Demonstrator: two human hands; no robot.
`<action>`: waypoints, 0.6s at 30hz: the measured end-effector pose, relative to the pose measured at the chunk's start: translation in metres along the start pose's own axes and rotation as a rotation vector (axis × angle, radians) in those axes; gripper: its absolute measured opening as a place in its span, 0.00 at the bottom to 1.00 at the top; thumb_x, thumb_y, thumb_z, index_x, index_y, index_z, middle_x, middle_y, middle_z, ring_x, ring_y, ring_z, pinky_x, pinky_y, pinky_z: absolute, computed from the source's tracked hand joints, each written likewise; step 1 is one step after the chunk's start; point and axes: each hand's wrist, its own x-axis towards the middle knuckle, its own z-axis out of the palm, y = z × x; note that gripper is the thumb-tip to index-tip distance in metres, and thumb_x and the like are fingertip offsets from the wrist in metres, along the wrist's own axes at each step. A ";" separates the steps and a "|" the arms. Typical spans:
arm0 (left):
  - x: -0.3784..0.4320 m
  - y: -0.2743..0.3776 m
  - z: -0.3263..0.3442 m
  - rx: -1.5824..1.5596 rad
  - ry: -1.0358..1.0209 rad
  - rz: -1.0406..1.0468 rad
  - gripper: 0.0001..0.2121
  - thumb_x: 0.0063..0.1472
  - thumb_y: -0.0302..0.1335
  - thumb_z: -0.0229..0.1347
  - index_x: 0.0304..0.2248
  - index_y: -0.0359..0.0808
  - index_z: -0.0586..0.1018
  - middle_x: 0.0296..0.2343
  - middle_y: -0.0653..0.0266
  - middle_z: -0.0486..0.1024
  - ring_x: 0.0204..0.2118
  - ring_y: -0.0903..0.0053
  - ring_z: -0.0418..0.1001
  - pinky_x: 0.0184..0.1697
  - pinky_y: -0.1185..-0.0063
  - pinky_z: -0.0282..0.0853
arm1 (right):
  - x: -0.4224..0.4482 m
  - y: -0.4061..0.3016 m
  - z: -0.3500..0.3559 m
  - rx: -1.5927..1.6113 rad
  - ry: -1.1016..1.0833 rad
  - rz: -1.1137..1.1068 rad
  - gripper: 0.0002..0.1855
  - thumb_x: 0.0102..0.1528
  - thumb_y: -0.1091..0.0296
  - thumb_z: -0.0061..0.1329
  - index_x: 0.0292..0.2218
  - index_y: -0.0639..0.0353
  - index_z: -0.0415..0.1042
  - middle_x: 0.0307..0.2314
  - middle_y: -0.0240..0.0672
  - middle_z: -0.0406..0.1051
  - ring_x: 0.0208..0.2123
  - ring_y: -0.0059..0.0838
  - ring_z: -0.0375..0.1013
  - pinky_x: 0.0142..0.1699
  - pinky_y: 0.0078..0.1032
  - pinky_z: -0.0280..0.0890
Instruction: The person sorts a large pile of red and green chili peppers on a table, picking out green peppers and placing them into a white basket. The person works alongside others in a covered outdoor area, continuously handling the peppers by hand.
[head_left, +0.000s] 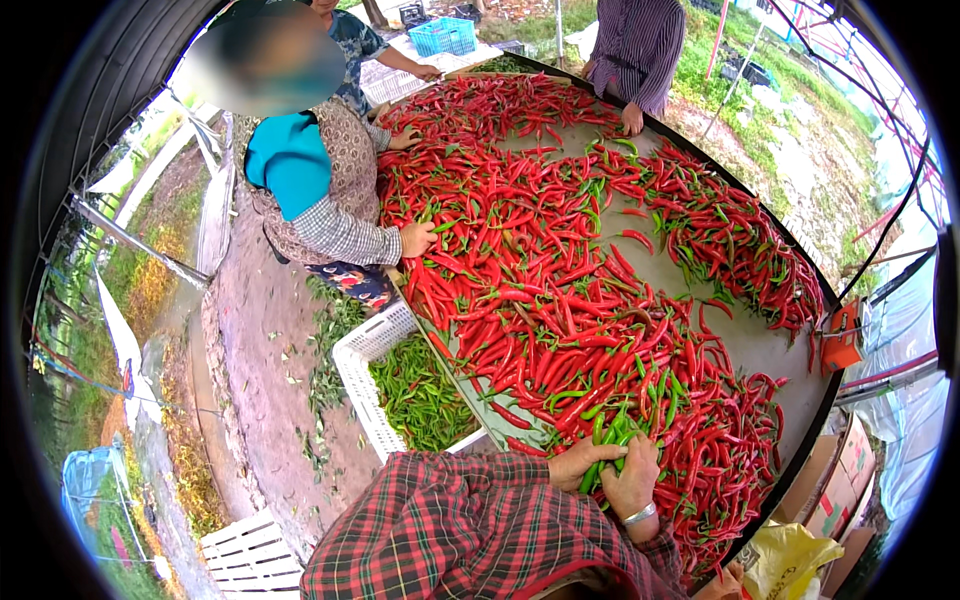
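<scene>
My left hand (585, 461), coming from a plaid sleeve, is closed around a bunch of green chili peppers (616, 433) at the near edge of the table. Close against it, my right hand (632, 478) has its fingers on the same bunch; a silver band circles that wrist. Some of the green peppers stick out below, between the two hands. Red chili peppers (555, 315) lie heaped around and beyond both hands, with a few green ones mixed in. Grey tabletop (667, 270) shows between the heaps.
A white plastic crate (360, 367) of green chili peppers (420, 394) stands below the table's left edge. Co-workers' hands (418, 238) rest at the left and far edges. An orange box (841, 337), cardboard cartons (836, 472) and a yellow bag (787, 559) are at right.
</scene>
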 end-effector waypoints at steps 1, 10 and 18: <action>-0.001 0.003 0.002 -0.015 0.008 -0.022 0.16 0.59 0.28 0.53 0.46 0.37 0.69 0.39 0.67 0.72 0.40 0.81 0.70 0.44 0.79 0.68 | 0.001 0.005 0.001 -0.014 0.020 -0.055 0.27 0.38 0.71 0.50 0.42 0.68 0.62 0.43 0.53 0.62 0.45 0.54 0.61 0.46 0.44 0.60; 0.001 0.002 -0.021 -0.162 -0.091 -0.101 0.20 0.58 0.26 0.53 0.50 0.37 0.66 0.41 0.63 0.72 0.42 0.76 0.72 0.45 0.77 0.70 | 0.005 0.007 -0.007 0.111 0.010 -0.263 0.36 0.40 0.61 0.53 0.49 0.68 0.59 0.47 0.54 0.60 0.49 0.55 0.60 0.50 0.44 0.58; 0.002 0.004 -0.030 -0.127 -0.062 -0.097 0.24 0.56 0.24 0.54 0.52 0.37 0.62 0.44 0.61 0.69 0.47 0.72 0.69 0.50 0.74 0.67 | 0.008 -0.003 -0.008 0.012 -0.008 -0.275 0.40 0.41 0.57 0.55 0.51 0.69 0.57 0.48 0.55 0.59 0.50 0.56 0.59 0.53 0.42 0.56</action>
